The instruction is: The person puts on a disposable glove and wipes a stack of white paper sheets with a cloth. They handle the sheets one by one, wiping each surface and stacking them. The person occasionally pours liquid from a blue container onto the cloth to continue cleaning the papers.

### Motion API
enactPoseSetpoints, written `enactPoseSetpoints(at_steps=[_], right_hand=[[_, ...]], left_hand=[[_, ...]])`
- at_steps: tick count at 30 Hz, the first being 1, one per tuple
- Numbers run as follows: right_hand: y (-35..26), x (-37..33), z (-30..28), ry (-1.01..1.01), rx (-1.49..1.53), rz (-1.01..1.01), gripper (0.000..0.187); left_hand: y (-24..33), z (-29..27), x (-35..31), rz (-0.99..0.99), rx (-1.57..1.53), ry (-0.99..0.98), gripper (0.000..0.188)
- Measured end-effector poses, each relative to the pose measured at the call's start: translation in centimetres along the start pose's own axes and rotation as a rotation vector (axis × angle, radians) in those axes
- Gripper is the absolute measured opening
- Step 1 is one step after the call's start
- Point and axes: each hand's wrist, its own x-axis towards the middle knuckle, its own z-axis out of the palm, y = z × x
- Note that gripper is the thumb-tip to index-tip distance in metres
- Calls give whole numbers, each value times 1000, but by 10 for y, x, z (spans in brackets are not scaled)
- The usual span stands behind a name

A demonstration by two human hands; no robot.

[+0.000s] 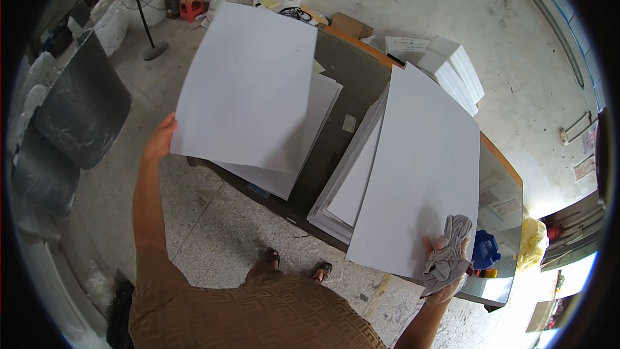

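My left hand (pixel 163 137) is closed on the left edge of a large white sheet (pixel 248 84), near its lower corner. That sheet is tilted and lies askew over a stack of white sheets (pixel 323 106) on the dark table's left part. In my right hand (pixel 434 244) is a crumpled grey cloth (pixel 449 255), at the lower right corner of another large white sheet (pixel 423 155). This second sheet rests on a thick stack of white sheets (pixel 342 187). The cloth hides part of the right hand's fingers.
The dark-topped table (pixel 349 71) has a wooden back edge. White foam blocks (pixel 452 68) lean behind it. At its right end are a blue jug (pixel 485 250) and a yellow plastic bag (pixel 533 242). Dark wrapped sheets (pixel 84 100) and a standing fan (pixel 145 19) stand at left.
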Motion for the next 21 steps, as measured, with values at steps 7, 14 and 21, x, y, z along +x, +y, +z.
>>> enactPoseSetpoints(at_steps=[7,14,21], right_hand=[[11,-2,15,150,-237,-132,41],[8,4,-17,29,-234,-49,50],[-5,-1,1,31,169,68,50]], left_hand=[[-146,-6,69,-262,81,62,39],[-197,-65,112,-107,587,137,35],[-78,180,26,493,1109,168,45]])
